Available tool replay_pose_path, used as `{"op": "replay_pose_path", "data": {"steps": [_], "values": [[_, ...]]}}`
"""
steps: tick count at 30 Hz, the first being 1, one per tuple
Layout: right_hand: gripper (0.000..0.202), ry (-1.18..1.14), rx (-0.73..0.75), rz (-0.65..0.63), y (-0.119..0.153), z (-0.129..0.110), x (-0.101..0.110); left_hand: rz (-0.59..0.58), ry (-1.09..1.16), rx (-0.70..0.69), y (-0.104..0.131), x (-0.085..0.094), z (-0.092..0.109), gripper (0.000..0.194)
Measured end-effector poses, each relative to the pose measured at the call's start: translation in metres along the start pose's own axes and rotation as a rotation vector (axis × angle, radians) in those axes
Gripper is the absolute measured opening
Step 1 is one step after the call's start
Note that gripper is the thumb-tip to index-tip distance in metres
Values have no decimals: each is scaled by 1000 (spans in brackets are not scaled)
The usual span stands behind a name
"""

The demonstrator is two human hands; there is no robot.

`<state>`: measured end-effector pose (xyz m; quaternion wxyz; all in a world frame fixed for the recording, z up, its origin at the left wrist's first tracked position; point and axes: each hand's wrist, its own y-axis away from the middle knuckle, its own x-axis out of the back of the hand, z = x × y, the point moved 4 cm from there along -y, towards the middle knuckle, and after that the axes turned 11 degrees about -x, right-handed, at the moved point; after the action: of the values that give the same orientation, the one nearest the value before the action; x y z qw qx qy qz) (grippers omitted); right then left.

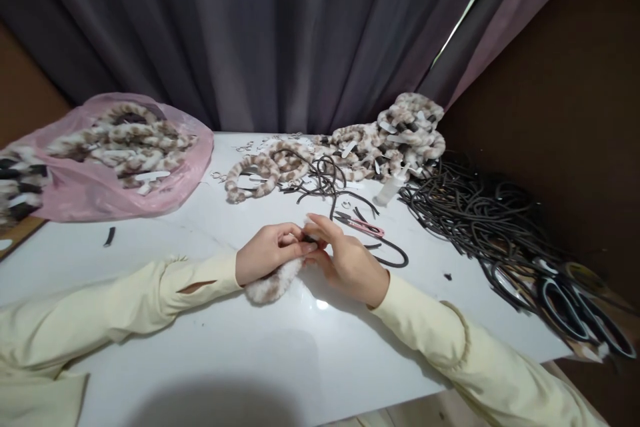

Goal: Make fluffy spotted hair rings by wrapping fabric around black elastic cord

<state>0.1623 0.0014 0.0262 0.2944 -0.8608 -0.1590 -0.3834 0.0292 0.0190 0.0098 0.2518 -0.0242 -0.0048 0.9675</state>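
Note:
My left hand (265,255) is closed around a fluffy white and brown plush tube (275,283), which hangs below the palm toward the tabletop. Across from it, my right hand (350,265) pinches at the tube's upper end, its fingertips meeting those of the left. A short dark piece shows between the fingers; most of it is hidden, so I cannot tell whether it is black cord. Just beyond my right hand lie small thread snips (367,225) with a pink handle and a loose length of black cord (400,253).
A pink plastic bag (185,190) of plush rings stands at the left. More plush rings (255,177) lie at the back, piled higher toward a small squeeze bottle (391,188). Black cords (470,213) heap at the right, with large dark-handled scissors (565,310) by the edge.

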Motion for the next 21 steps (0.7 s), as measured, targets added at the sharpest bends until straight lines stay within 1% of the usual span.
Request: {"op": "replay_pose_path", "data": {"steps": [2,4,8,11,13,15,16,17,20,21], "values": [[60,15,-12,-27,1,0,-1,10,-14,-21,1,0,-1,23],[58,30,-13,-26,1,0,-1,-1,-23,-40,1,0,-2,23],[52,12,12,26,1,-2,2,-44,-11,-33,-1,4,0,23],[49,-49,44,98,0,-3,6,-30,75,29,-4,9,-1,29],[48,-82,63,126,0,-3,7,9,184,104,-7,13,-4,35],[47,-88,73,141,0,-4,8,32,274,156,-10,16,-7,36],[45,-80,75,150,0,-4,8,14,290,156,-11,17,-7,35],[43,-66,78,161,1,-4,8,-31,280,140,-12,17,-6,32],[36,-26,95,176,2,-6,7,-224,184,67,-12,16,-3,24],[34,-21,100,178,2,-7,7,-267,170,53,-12,17,-2,22]]}}
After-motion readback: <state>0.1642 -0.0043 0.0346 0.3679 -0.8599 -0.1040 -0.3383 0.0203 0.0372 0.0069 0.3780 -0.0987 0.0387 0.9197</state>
